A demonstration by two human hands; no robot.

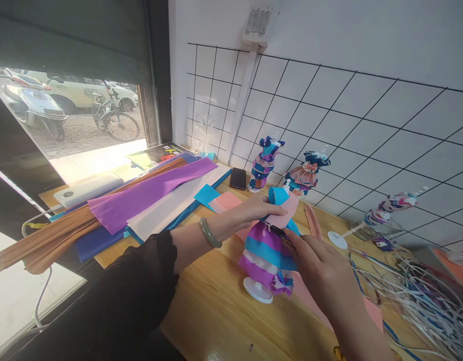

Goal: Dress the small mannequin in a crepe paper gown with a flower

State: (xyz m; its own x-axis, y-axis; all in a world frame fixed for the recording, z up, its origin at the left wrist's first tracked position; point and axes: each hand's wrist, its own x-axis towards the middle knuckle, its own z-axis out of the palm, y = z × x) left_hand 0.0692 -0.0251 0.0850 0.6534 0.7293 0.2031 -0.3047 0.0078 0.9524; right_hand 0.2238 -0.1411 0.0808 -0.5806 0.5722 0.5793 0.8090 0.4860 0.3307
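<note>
A small dress form on a white round base (258, 291) stands tilted on the table, wearing a paper dress (267, 253) in purple, blue and white bands with a bow near the hem. My left hand (259, 209) is closed at the form's upper part, its thumb pressing a pale pink paper piece (286, 213) against it. Blue paper (278, 195) curls above that thumb. My right hand (317, 265) grips a small black tool (279, 232), its tip at the dress's waist. Fingers hide most of the tool, so its kind is unclear.
Sheets of purple crepe paper (156, 193), brown paper (58, 240) and white paper (174, 200) lie at left. A phone (238, 178) and dressed forms (263, 168) stand by the wire grid. A further form (379, 213) leans at right, near tangled paper strips (423, 296).
</note>
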